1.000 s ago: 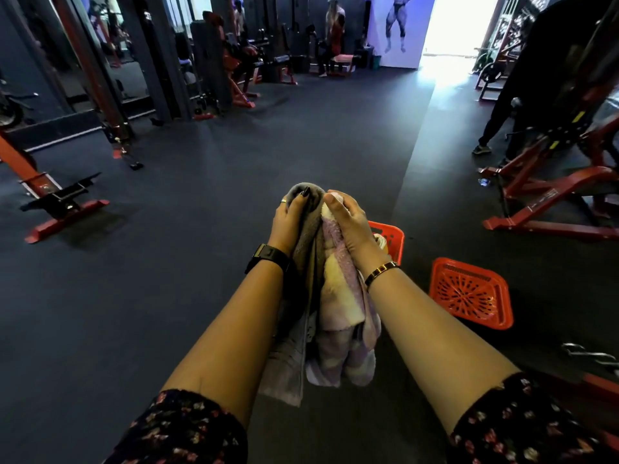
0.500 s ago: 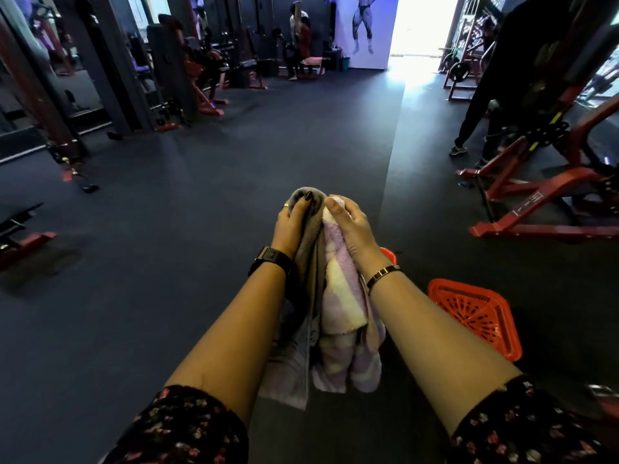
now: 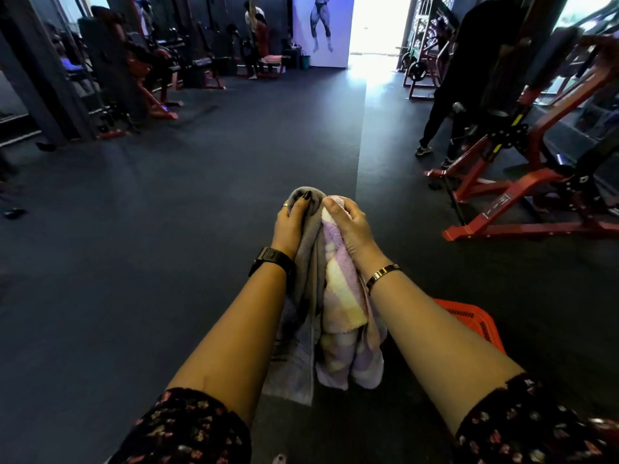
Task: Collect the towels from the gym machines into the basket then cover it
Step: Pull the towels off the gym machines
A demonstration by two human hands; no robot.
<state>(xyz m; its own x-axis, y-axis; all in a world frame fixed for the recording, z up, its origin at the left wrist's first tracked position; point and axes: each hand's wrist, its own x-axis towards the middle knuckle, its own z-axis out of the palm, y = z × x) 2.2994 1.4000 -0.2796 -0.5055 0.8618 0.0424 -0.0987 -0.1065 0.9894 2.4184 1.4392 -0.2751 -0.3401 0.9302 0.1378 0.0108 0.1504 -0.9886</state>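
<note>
Two towels held up together at the middle of the view, above the dark floor [image 3: 167, 262]. Left hand [image 3: 289, 226] clenched on the top of the grey towel [image 3: 310, 249], fingers wrapped over its bunched upper end, thumb with dark nail pressed on the cloth. Right hand [image 3: 351, 226] clenched on the top of the lilac towel [image 3: 341, 296], thumb on its near face, fingers curled behind. Both towels touching along their length, grey to the left of the lilac, both hanging straight down between the forearms, lower ends loose and clear of the floor as far as can be seen. Lilac towel fluffy, with pale yellow and white patches; grey towel flatter, with a thin dark stripe near its lower end.

Black watch [image 3: 271, 259] on the left wrist, just left of the grey towel. Gold bracelet [image 3: 382, 272] on the right wrist, just right of the lilac towel. Dark floral sleeves [image 3: 187, 430] at the elbows, below the towels.

Orange basket [image 3: 475, 319] on the floor to the lower right of the towels, mostly hidden behind the right forearm; only a perforated corner visible, contents not to be told. Red machine [image 3: 522, 202] well to the right of the towels, beyond the basket, with a person in dark clothes [image 3: 445, 105] standing by its far end.
</note>
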